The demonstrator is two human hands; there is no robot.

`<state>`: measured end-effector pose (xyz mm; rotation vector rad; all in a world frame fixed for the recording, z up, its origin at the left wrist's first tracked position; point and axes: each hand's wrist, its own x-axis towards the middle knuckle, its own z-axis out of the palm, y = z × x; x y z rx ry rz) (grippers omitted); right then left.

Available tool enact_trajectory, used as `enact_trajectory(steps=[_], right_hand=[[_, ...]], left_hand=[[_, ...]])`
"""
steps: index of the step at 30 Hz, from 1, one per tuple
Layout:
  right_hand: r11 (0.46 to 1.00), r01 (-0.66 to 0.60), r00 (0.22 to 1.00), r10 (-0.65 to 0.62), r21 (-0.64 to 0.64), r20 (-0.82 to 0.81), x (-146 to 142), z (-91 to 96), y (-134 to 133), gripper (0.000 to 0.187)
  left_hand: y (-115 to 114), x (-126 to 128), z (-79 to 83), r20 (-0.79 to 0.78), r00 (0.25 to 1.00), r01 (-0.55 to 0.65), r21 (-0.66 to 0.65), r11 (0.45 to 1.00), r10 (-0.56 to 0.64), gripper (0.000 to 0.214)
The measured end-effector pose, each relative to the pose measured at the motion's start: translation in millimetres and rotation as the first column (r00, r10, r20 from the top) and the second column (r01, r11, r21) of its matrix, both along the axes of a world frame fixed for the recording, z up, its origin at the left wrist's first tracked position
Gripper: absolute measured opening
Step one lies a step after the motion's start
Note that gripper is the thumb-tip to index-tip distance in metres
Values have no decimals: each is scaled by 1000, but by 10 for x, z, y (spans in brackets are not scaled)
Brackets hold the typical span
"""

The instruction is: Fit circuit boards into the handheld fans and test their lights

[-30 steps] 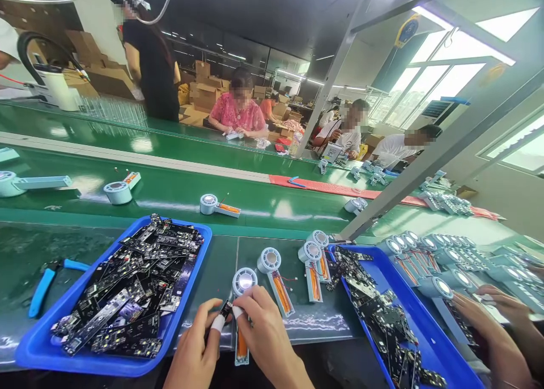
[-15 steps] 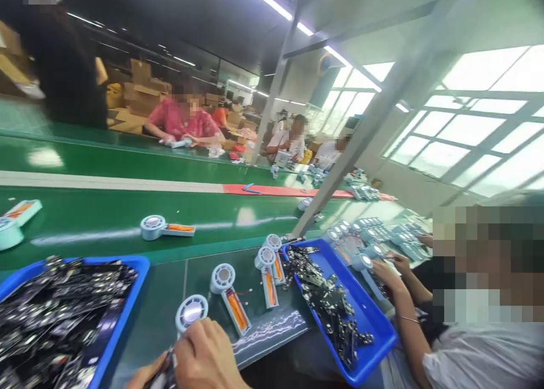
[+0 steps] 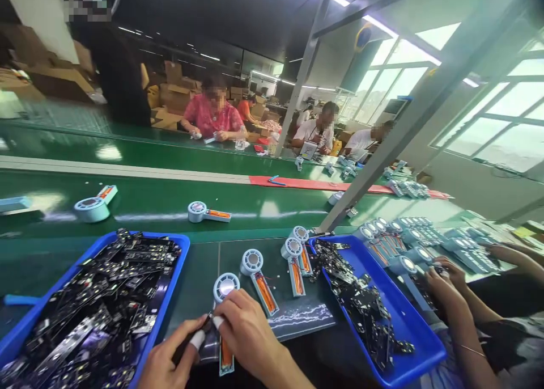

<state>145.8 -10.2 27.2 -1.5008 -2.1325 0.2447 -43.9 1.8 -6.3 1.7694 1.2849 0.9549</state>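
My left hand (image 3: 176, 349) is closed around a dark circuit board (image 3: 185, 343), held tilted above the table's near edge. Fingertips of my right hand (image 3: 253, 335) are pinched together at the upper end of that board; what they grip there is too small to make out. White covers wrap some of my fingertips. Under my right hand lies a light-blue handheld fan (image 3: 226, 287), its open handle showing an orange battery below. Another open fan (image 3: 253, 261) rests just beyond, to the right.
A blue tray (image 3: 185, 247) heaped with circuit boards stands on the left. Another blue tray (image 3: 408, 315) with boards is at right, beside a co-worker's hands (image 3: 446, 278). Fans lie on the green conveyor belt (image 3: 144, 196). A slanted metal post (image 3: 369, 165) rises behind the right tray.
The view has swung, so the scene sits further right. My left hand has come into fuller view with the circuit board, and the fan's handle now shows below my right hand.
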Motion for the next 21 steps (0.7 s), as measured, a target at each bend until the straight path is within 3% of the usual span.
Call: enact_trajectory(steps=[2, 5, 8, 11, 15, 18, 21], right_hand=[[1000, -7, 1000, 7, -25, -27, 23, 27, -15, 12], [999, 28, 995, -30, 15, 95, -18, 18, -66, 15], [993, 79, 963, -99, 89, 249, -100, -8, -123, 17], [991, 102, 955, -123, 92, 271, -135, -20, -135, 17], [998, 43, 998, -41, -43, 42, -65, -4, -90, 19], [993, -29, 993, 16, -112, -117, 13, 24, -52, 22], [983, -106, 981, 79, -149, -176, 72, 59, -21, 28]], left_hand=[[-4, -2, 57, -13, 1000, 25, -17, 1000, -25, 27], [-42, 45, 86, -38, 998, 49, 60, 997, -46, 27], [-102, 106, 53, -64, 997, 52, 170, 984, -42, 28], [-135, 124, 11, -66, 997, 56, 194, 979, -44, 27], [-104, 61, 14, 11, 999, 31, -15, 999, -31, 28], [-71, -10, 43, 78, 995, 84, -232, 969, -68, 34], [-46, -59, 64, 137, 986, 140, -333, 933, -99, 40]])
